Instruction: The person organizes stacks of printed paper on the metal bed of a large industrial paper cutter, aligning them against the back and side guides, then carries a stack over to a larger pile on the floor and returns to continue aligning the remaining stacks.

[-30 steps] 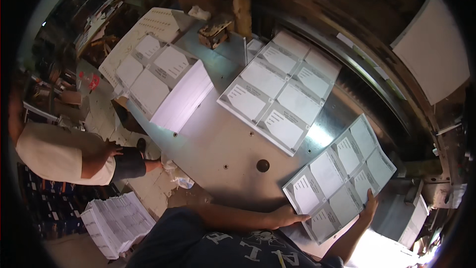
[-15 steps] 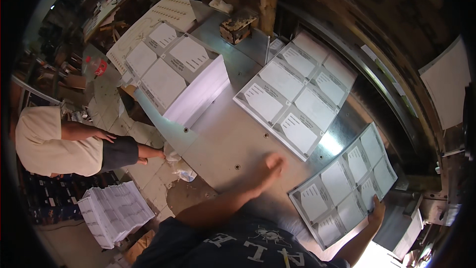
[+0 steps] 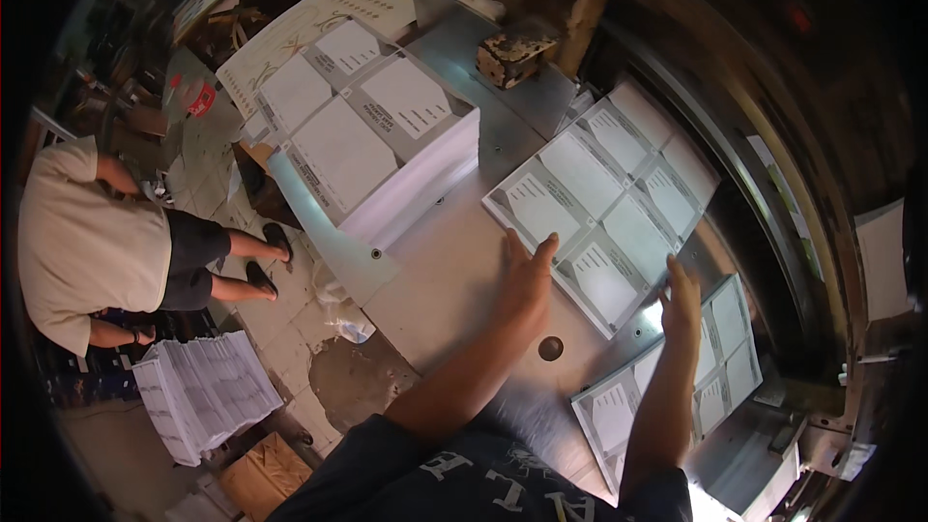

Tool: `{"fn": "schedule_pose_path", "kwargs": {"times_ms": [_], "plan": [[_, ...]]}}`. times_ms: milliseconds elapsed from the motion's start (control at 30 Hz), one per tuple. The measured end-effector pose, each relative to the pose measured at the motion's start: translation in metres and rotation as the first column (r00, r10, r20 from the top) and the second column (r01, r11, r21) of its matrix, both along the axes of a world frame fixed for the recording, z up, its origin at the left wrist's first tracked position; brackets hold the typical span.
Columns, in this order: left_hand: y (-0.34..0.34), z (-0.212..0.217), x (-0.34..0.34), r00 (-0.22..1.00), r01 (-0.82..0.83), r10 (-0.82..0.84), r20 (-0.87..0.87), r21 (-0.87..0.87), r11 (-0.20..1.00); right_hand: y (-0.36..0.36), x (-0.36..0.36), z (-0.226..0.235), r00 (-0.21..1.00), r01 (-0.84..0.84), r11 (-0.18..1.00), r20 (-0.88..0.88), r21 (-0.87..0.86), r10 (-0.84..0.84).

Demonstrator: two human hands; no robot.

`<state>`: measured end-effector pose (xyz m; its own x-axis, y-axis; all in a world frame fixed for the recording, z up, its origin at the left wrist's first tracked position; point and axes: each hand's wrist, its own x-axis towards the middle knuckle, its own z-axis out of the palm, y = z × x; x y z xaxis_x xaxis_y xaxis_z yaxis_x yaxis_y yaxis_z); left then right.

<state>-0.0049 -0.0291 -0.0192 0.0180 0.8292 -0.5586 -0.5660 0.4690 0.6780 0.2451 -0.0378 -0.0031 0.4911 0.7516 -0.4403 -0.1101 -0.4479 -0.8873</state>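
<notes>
The person's left hand (image 3: 525, 292) is resting at the near-left edge of a flat stack of printed sheets (image 3: 585, 174), its grip standing wide: one fingertip is lying along the stack's edge and another is showing over the top sheet. The right hand (image 3: 682, 304) is hanging at the near-right side of the same stack, its grip looking loosely spread; whether its fingertips are pressing on the paper, one cannot tell.

The flat stack is lying toward the right edge of the grey metal tabletop (image 3: 445, 295), beside a dark recess, its grey-and-white panels facing up. A second batch of sheets (image 3: 720, 358), bearing similar panels, is lying by the tabletop's near right corner, and the right forearm is covering part of it. Between this batch and the left forearm, a dark round spot (image 3: 550, 349) is marking the metal.

A thick stack of sheets (image 3: 362, 126) is standing near the tabletop's left edge, well apart from both hands. A pale patterned sheet (image 3: 333, 24) is showing past its far side, and a worn block (image 3: 512, 58) is sitting near the far edge.

Beyond the left edge, another person (image 3: 97, 232) is standing on the floor near a pile of white papers (image 3: 205, 398), with a brown package (image 3: 268, 477) lying just beside the pile.
</notes>
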Motion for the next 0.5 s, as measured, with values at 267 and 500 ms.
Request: {"fn": "schedule_pose_path", "kwargs": {"times_ms": [267, 500], "plan": [[0.009, 0.04, -0.014, 0.997, 0.013, -0.016, 0.077, 0.048, 0.999, 0.011, -0.012, 0.004, 0.998, -0.023, 1.0, 0.054, 0.0, 0.023], [0.013, 0.033, -0.011, 0.985, -0.092, 0.095, 0.146, -0.023, 0.995, -0.071, -0.053, 0.005, 0.723, -0.466, 0.869, 0.496, -0.165, 0.481]]}}
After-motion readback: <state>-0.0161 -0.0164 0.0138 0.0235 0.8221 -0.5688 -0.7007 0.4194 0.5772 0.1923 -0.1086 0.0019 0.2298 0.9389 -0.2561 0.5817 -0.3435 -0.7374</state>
